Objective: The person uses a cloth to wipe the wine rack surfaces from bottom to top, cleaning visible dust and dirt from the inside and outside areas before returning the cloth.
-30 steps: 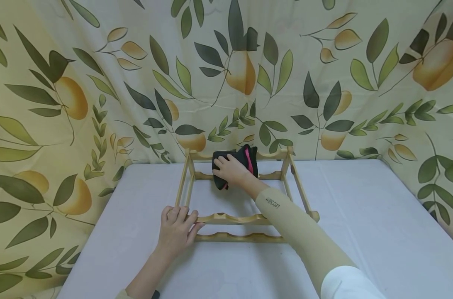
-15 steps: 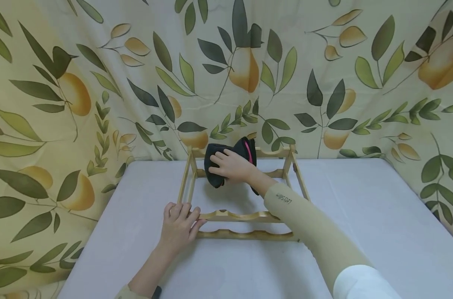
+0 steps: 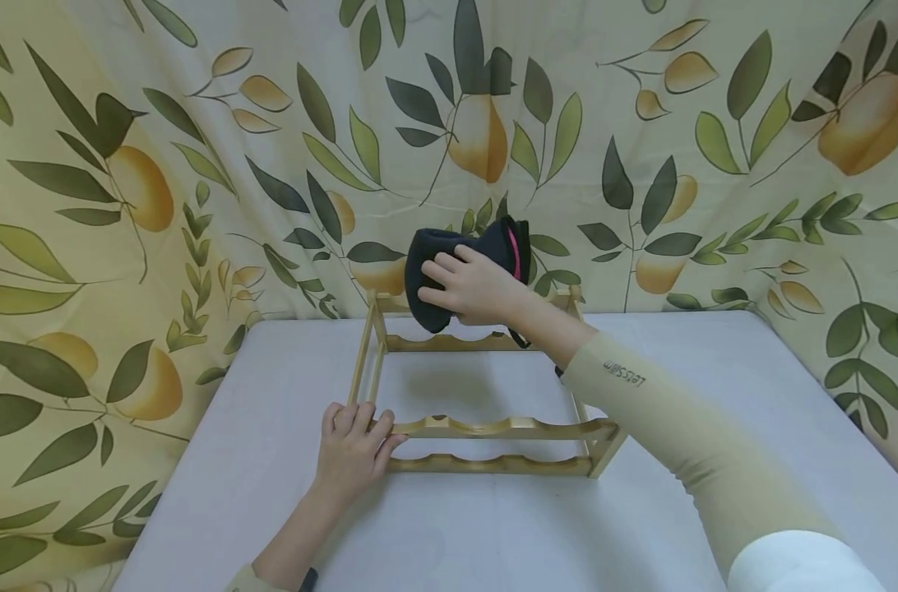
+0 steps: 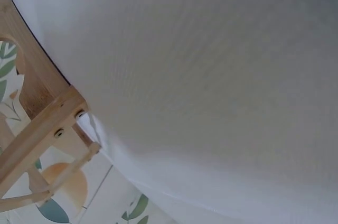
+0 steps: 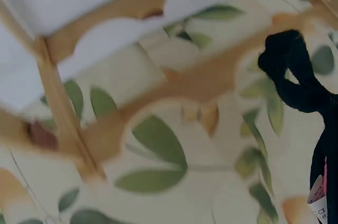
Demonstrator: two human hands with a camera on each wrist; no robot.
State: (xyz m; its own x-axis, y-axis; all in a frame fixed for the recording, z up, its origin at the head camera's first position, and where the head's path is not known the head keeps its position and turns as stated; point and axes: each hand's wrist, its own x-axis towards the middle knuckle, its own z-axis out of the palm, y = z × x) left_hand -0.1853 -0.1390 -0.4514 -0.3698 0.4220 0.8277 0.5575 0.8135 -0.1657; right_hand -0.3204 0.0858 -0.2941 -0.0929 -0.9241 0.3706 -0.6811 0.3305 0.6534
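Just above the back rail, my right hand (image 3: 479,288) grips a dark navy cloth item (image 3: 423,263) with a pink stripe near its wider right end. In the right wrist view, a dark fabric loop (image 5: 280,57) of it dangles at the right, with a small white printed tag below. My left hand (image 3: 353,448) rests on the front left corner of a light wooden rack (image 3: 493,427) with scalloped rails. The left wrist view shows a corner of this wooden rack (image 4: 53,118) with screws, but not the hand.
The rack stands on a table covered by a white cloth (image 3: 715,427). Behind and to the left hangs a curtain (image 3: 582,49) printed with leaves and orange fruit, close to the table's back edge.
My right hand has lifted the navy cloth item up out of the rack, above its back rail. My left hand has stayed at the front left corner.
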